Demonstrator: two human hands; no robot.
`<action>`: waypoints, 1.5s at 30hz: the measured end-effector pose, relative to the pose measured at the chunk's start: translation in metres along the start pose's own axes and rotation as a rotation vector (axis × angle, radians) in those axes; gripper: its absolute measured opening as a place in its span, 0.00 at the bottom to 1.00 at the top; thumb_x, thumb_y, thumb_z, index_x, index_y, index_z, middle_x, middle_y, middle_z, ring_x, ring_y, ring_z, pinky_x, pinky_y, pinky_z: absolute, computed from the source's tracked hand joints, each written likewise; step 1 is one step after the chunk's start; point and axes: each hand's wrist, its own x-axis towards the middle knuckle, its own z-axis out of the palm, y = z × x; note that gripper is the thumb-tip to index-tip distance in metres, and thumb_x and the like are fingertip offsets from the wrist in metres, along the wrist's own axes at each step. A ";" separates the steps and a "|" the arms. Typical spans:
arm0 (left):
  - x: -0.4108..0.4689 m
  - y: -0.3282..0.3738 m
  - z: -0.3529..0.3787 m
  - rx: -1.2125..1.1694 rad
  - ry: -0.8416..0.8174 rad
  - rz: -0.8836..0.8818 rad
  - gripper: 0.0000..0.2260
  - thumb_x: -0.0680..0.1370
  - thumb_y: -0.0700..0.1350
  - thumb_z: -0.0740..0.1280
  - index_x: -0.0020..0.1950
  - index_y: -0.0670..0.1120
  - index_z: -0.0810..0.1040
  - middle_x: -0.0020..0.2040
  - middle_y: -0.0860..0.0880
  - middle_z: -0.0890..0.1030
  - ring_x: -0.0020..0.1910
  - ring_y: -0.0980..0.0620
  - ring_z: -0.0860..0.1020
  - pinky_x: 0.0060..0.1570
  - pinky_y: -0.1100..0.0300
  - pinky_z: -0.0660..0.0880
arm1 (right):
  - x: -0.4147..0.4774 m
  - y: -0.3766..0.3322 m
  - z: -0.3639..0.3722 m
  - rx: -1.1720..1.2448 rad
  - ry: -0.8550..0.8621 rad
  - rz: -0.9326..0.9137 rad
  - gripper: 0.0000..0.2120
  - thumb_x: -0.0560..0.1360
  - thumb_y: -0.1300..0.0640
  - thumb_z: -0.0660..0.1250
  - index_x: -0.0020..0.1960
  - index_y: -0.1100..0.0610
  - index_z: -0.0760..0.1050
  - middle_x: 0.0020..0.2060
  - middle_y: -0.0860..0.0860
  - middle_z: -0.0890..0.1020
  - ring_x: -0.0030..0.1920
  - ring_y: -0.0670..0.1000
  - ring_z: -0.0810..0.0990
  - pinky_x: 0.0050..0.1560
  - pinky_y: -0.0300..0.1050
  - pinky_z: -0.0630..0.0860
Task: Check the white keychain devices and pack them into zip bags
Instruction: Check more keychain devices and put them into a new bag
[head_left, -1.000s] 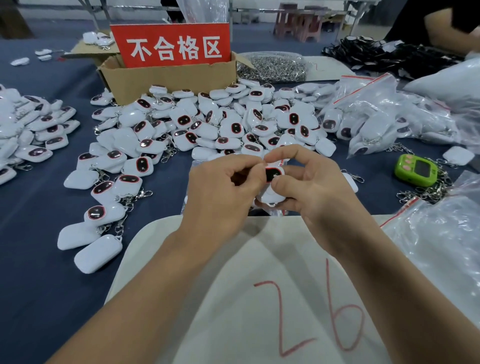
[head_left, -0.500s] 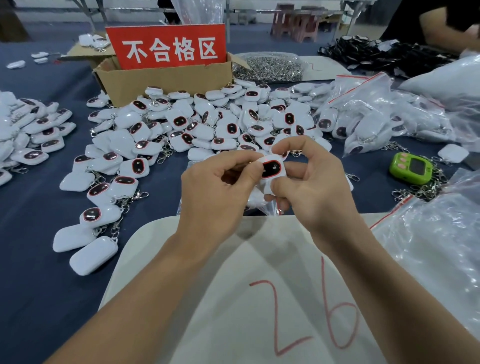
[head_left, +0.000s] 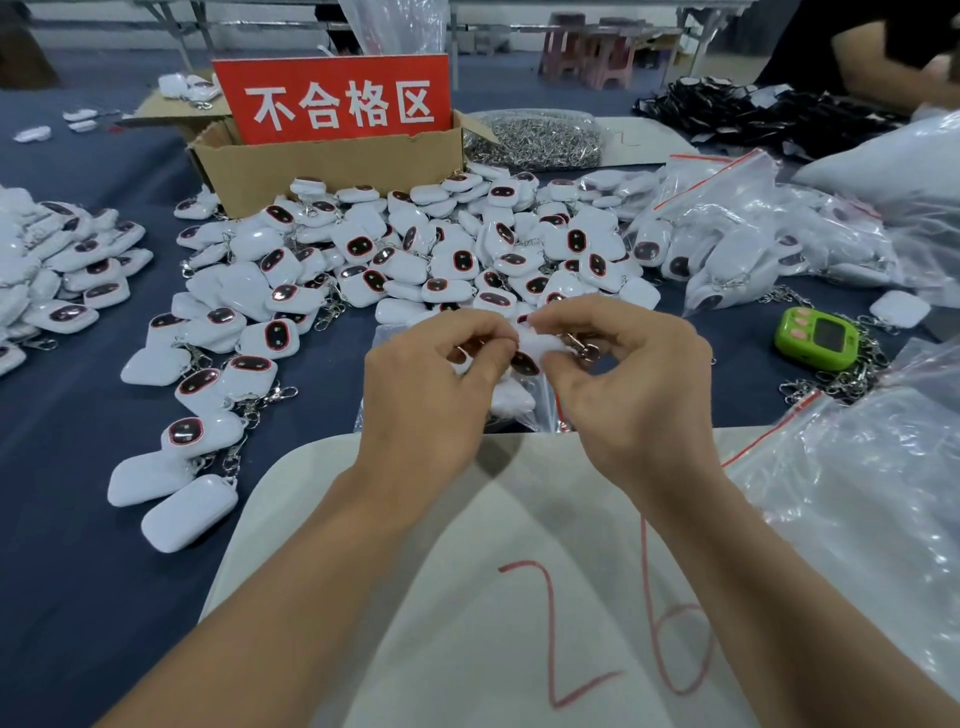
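Note:
My left hand (head_left: 431, 395) and my right hand (head_left: 628, 384) meet over the table's middle and pinch one white keychain device (head_left: 535, 349) between their fingertips. Its dark screen faces down toward me and its metal clasp (head_left: 584, 349) sticks out by my right fingers. A clear zip bag (head_left: 524, 410) with a white device inside lies just under the hands. A big pile of white keychain devices (head_left: 441, 254) covers the blue table (head_left: 62, 415) beyond them.
A cardboard box (head_left: 332, 161) with a red sign stands at the back. Filled zip bags (head_left: 753, 234) lie right, a green device (head_left: 815, 338) beside them. More empty bags (head_left: 872, 478) sit near right. A white sheet marked 26 (head_left: 519, 597) lies under my forearms.
The device was held screen-up between both hands; now it is turned over and lowered slightly, with its clasp showing on the right side.

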 end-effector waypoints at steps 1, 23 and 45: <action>0.001 0.000 0.000 0.002 -0.004 0.003 0.13 0.75 0.39 0.75 0.42 0.59 0.83 0.41 0.67 0.82 0.43 0.63 0.80 0.47 0.73 0.71 | 0.001 -0.001 0.000 0.032 0.016 0.014 0.16 0.71 0.68 0.73 0.48 0.48 0.85 0.42 0.38 0.86 0.44 0.39 0.84 0.47 0.27 0.75; -0.007 0.002 0.006 0.298 -0.079 -0.061 0.21 0.76 0.68 0.61 0.34 0.54 0.78 0.29 0.60 0.76 0.31 0.60 0.74 0.35 0.62 0.64 | 0.022 0.021 -0.019 0.150 0.115 0.447 0.04 0.68 0.51 0.78 0.38 0.51 0.85 0.25 0.45 0.78 0.29 0.46 0.72 0.37 0.43 0.70; 0.004 -0.003 -0.008 0.293 0.236 -0.018 0.18 0.80 0.57 0.59 0.35 0.48 0.72 0.25 0.53 0.70 0.31 0.51 0.70 0.35 0.54 0.69 | 0.025 0.030 -0.013 -0.243 -0.037 0.258 0.08 0.74 0.57 0.70 0.42 0.48 0.87 0.28 0.40 0.82 0.29 0.39 0.77 0.33 0.30 0.70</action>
